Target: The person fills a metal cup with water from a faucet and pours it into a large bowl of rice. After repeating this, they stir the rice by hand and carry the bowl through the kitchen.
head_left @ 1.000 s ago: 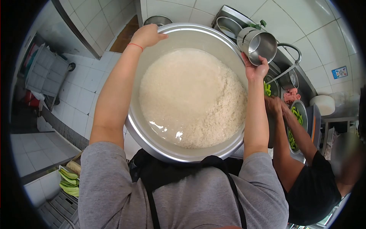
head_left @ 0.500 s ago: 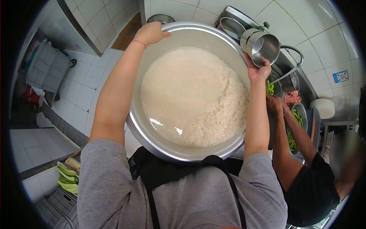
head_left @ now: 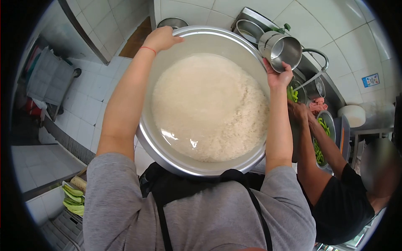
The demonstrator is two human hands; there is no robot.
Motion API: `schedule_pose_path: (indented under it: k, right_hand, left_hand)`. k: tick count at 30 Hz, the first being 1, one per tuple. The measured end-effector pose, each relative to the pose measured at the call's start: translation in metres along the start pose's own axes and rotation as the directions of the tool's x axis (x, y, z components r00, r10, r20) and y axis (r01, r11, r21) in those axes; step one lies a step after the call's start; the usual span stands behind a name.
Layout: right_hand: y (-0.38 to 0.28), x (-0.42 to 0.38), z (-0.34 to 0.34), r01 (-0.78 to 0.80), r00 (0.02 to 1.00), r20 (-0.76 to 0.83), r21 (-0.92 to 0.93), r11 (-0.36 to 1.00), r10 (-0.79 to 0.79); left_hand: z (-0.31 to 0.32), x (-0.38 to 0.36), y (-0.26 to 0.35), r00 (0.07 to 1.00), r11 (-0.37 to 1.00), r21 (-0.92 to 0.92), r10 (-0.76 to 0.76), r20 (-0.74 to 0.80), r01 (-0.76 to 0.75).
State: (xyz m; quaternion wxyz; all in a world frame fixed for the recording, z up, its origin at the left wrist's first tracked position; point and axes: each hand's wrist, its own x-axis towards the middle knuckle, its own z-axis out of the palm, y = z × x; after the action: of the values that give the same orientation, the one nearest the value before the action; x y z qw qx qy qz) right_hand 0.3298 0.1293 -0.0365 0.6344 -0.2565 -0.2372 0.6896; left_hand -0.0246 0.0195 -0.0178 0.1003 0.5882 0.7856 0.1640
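Observation:
A large round metal basin (head_left: 147, 140) holds rice (head_left: 247, 129) under cloudy water and rests against the front of my body. My left hand (head_left: 161, 39) is closed over its far-left rim, a red string around the wrist. Beside the right rim, my right hand (head_left: 279, 75) grips the lower edge of a small steel pot (head_left: 270, 39), whose mouth is tipped toward me. The pot's inside looks bare. Some of the right fingers are hidden behind it.
A co-worker's hands (head_left: 299, 111) are at the sink on my right, near a running tap (head_left: 322, 58). Around them are green vegetables in a bowl (head_left: 329, 121) and a pink cloth-like lump (head_left: 317, 105). Steel containers (head_left: 249, 31) stand by the wall; a trolley (head_left: 50, 77) stands left.
The whole view has shifted slightly, so basin, pot and hands appear a little further left. Both hands keep their holds; the rice and water look the same.

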Motion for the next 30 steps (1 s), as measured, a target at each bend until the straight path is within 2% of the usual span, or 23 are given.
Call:
schedule_pose_path:
  k: [3,7,30]
  right_hand:
    - [-0.0008,-0.0020,0.0019,-0.018,0.999,0.043,0.020,1.000,0.017]
    - [-0.0013,-0.0042,0.0036,0.002,1.000,0.009,-0.008,1.000,-0.002]
    - [-0.0013,-0.0019,0.0012,0.001,0.999,0.046,-0.011,1.000,0.000]
  left_hand:
    - [0.0013,-0.0017,0.0013,1.000,1.000,-0.018,0.001,-0.007,-0.002]
    - [-0.0010,-0.0014,0.0032,1.000,1.000,-0.017,-0.014,0.017,0.015]
    - [0.0009,0.0004,0.0016,1.000,1.000,0.013,0.000,0.010,-0.001]
